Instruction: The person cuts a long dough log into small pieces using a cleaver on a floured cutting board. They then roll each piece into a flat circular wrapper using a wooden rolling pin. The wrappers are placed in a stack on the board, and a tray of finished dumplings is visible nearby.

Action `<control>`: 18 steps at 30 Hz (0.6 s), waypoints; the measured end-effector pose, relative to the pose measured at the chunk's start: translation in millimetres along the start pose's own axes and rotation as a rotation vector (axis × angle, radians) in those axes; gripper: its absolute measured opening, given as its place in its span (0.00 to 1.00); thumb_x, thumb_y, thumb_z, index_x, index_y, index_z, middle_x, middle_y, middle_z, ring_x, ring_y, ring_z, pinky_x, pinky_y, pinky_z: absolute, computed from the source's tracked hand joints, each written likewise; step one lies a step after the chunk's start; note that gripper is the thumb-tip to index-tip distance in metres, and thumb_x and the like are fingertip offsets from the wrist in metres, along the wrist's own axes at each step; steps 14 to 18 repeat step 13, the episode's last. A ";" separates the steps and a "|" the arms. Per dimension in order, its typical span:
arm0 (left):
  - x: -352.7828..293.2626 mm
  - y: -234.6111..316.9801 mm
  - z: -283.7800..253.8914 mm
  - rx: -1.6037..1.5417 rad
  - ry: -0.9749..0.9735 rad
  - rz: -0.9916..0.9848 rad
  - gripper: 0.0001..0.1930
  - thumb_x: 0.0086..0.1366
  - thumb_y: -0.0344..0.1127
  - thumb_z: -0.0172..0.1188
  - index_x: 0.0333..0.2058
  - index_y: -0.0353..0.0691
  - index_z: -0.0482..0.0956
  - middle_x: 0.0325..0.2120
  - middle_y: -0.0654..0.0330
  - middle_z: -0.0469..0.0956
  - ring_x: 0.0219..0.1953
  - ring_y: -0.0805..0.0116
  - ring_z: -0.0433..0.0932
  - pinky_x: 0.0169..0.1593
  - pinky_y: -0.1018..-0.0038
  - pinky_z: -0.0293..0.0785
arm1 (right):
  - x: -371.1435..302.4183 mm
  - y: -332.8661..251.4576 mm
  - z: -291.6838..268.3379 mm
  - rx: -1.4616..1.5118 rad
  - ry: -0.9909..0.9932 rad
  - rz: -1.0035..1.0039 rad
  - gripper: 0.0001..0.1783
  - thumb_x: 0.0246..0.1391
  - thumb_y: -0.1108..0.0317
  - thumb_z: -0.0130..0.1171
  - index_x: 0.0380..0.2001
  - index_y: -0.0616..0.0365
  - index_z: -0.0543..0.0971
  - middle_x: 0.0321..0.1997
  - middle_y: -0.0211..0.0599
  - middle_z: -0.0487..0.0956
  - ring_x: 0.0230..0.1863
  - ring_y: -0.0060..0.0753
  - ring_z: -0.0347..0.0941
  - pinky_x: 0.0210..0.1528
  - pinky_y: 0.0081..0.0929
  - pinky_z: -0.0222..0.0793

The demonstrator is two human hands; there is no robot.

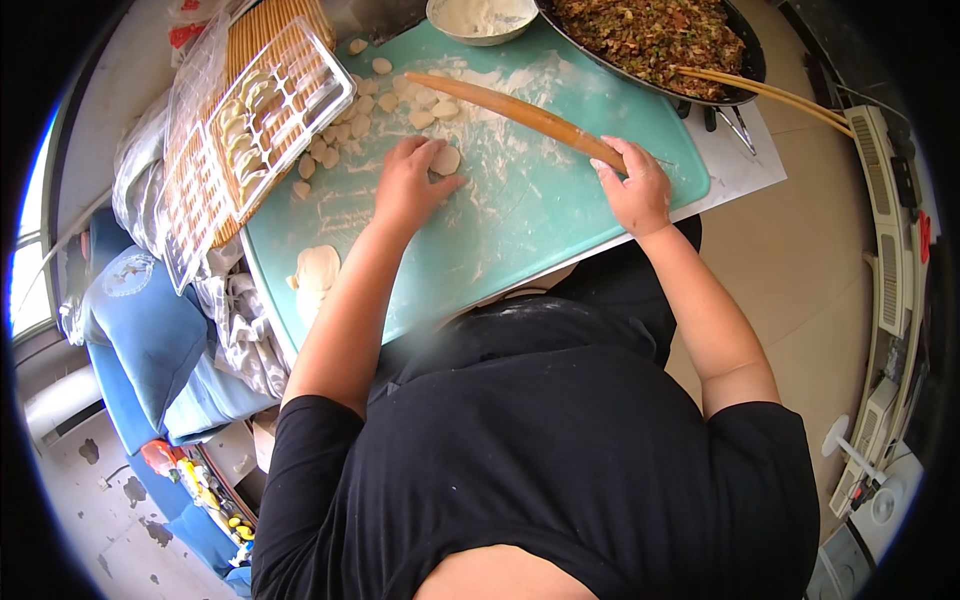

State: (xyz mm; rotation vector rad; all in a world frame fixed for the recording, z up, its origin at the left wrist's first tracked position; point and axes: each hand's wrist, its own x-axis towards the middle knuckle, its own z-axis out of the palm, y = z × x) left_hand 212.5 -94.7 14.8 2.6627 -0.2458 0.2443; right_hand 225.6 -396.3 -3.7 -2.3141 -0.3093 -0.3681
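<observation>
On a flour-dusted green mat (pixel 480 260), my left hand (pixel 408 182) has its thumb and fingers at the edge of a small flattened dough disc (pixel 447 160). My right hand (pixel 637 190) grips the near end of a tapered wooden rolling pin (pixel 520 112), which slants away to the far left, apart from that disc. Several small dough pieces (pixel 360 125) lie scattered beyond my left hand. Rolled dough wrappers (pixel 318 268) are piled by my left forearm.
At the left, a clear plastic tray (pixel 330 105) with shaped dumplings (pixel 240 140) rests on a slatted mat (pixel 265 35). A flour bowl (pixel 480 38) and a pan of chopped filling (pixel 660 50) with chopsticks (pixel 765 90) stand at the far side. A blue cushion (pixel 150 320) is at left.
</observation>
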 end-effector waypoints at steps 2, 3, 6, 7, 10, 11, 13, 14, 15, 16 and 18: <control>3.2 -6.5 1.9 -0.095 -0.076 -0.048 0.21 0.49 0.30 0.65 0.44 0.39 0.77 0.45 0.52 0.73 0.46 0.53 0.72 0.48 0.66 0.71 | 0.0 0.6 -0.3 -0.010 0.004 -0.018 0.16 0.48 0.64 0.62 0.41 0.54 0.76 0.38 0.37 0.78 0.40 0.45 0.74 0.42 0.35 0.70; 4.7 -10.2 2.8 -0.143 -0.113 -0.071 0.21 0.49 0.30 0.66 0.45 0.39 0.77 0.44 0.52 0.73 0.46 0.53 0.72 0.49 0.66 0.71 | 0.3 0.7 -0.5 -0.016 0.007 -0.027 0.16 0.48 0.64 0.62 0.41 0.54 0.76 0.38 0.37 0.78 0.40 0.45 0.74 0.42 0.35 0.70; 3.7 -15.7 3.3 -0.220 -0.061 -0.023 0.21 0.47 0.27 0.66 0.44 0.39 0.77 0.44 0.53 0.73 0.46 0.53 0.72 0.49 0.66 0.71 | 0.5 -2.1 -0.9 -0.035 0.001 -0.022 0.15 0.48 0.64 0.62 0.41 0.54 0.76 0.37 0.37 0.79 0.40 0.44 0.74 0.42 0.35 0.70; 3.6 -15.3 2.4 -0.237 -0.073 -0.051 0.21 0.47 0.27 0.66 0.44 0.39 0.77 0.44 0.53 0.73 0.46 0.53 0.72 0.49 0.66 0.71 | 0.6 -1.9 -0.9 -0.024 -0.001 -0.018 0.15 0.48 0.64 0.62 0.41 0.54 0.76 0.37 0.37 0.79 0.40 0.44 0.74 0.42 0.34 0.70; 3.1 -15.4 0.9 -0.277 -0.101 -0.087 0.22 0.47 0.25 0.66 0.44 0.38 0.77 0.44 0.54 0.73 0.45 0.56 0.72 0.48 0.69 0.71 | 0.4 -1.1 -1.0 -0.008 -0.006 -0.006 0.15 0.48 0.64 0.62 0.41 0.54 0.76 0.38 0.36 0.79 0.40 0.44 0.74 0.42 0.34 0.70; 2.8 -17.7 0.2 -0.281 -0.102 -0.067 0.22 0.48 0.26 0.66 0.45 0.38 0.77 0.44 0.56 0.72 0.44 0.59 0.73 0.46 0.71 0.71 | 0.4 -2.2 -1.1 -0.013 -0.008 -0.004 0.15 0.48 0.64 0.62 0.41 0.54 0.76 0.38 0.36 0.79 0.40 0.43 0.74 0.42 0.34 0.70; 2.5 -20.4 -1.1 -0.283 -0.104 -0.047 0.22 0.48 0.26 0.66 0.45 0.38 0.76 0.44 0.57 0.72 0.42 0.63 0.74 0.45 0.74 0.71 | 0.8 -3.4 -2.3 -0.009 -0.018 0.008 0.15 0.48 0.64 0.62 0.41 0.54 0.76 0.38 0.37 0.79 0.41 0.44 0.74 0.42 0.34 0.70; 2.5 -20.4 -1.1 -0.283 -0.104 -0.047 0.22 0.48 0.26 0.66 0.45 0.38 0.76 0.44 0.57 0.72 0.42 0.63 0.74 0.45 0.74 0.71 | 0.8 -3.4 -2.3 -0.009 -0.018 0.008 0.15 0.48 0.64 0.62 0.41 0.54 0.76 0.38 0.37 0.79 0.41 0.44 0.74 0.42 0.34 0.70; 2.5 -20.4 -1.1 -0.283 -0.104 -0.047 0.22 0.48 0.26 0.66 0.45 0.38 0.76 0.44 0.57 0.72 0.42 0.63 0.74 0.45 0.74 0.71 | 0.8 -3.4 -2.3 -0.009 -0.018 0.008 0.15 0.48 0.64 0.62 0.41 0.54 0.76 0.38 0.37 0.79 0.41 0.44 0.74 0.42 0.34 0.70; 2.5 -20.4 -1.1 -0.283 -0.104 -0.047 0.22 0.48 0.26 0.66 0.45 0.38 0.76 0.44 0.57 0.72 0.42 0.63 0.74 0.45 0.74 0.71 | 0.8 -3.4 -2.3 -0.009 -0.018 0.008 0.15 0.48 0.64 0.62 0.41 0.54 0.76 0.38 0.37 0.79 0.41 0.44 0.74 0.42 0.34 0.70; 2.5 -20.4 -1.1 -0.283 -0.104 -0.047 0.22 0.48 0.26 0.66 0.45 0.38 0.76 0.44 0.57 0.72 0.42 0.63 0.74 0.45 0.74 0.71 | 0.8 -3.4 -2.3 -0.009 -0.018 0.008 0.15 0.48 0.64 0.62 0.41 0.54 0.76 0.38 0.37 0.79 0.41 0.44 0.74 0.42 0.34 0.70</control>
